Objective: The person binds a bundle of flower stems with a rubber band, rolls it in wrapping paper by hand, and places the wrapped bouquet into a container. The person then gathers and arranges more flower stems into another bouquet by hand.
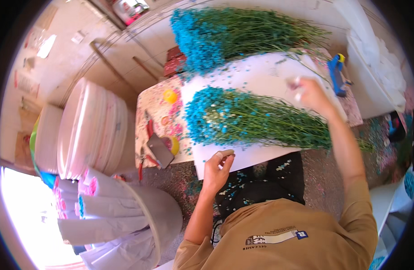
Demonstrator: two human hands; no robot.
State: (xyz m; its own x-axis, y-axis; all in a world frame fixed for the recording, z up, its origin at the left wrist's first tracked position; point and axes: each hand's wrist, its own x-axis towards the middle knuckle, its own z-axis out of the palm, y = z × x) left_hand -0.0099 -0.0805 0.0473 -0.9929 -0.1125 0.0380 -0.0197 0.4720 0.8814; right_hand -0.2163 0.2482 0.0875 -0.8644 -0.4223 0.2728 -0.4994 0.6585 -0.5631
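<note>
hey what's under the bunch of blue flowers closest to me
A white sheet lies under the near bunch, showing along both its long sides; some stems stick out past the sheet. Whatever the bunch covers can't be seen.

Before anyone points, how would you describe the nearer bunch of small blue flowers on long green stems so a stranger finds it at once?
Start at the pale, pink-spotted table, then the white sheet on it. Mostly on that sheet lies the nearer bunch, blue heads left, green stems right. Unlike the farther blue bunch behind it, it shows a cream-white patch among its heads.
</note>
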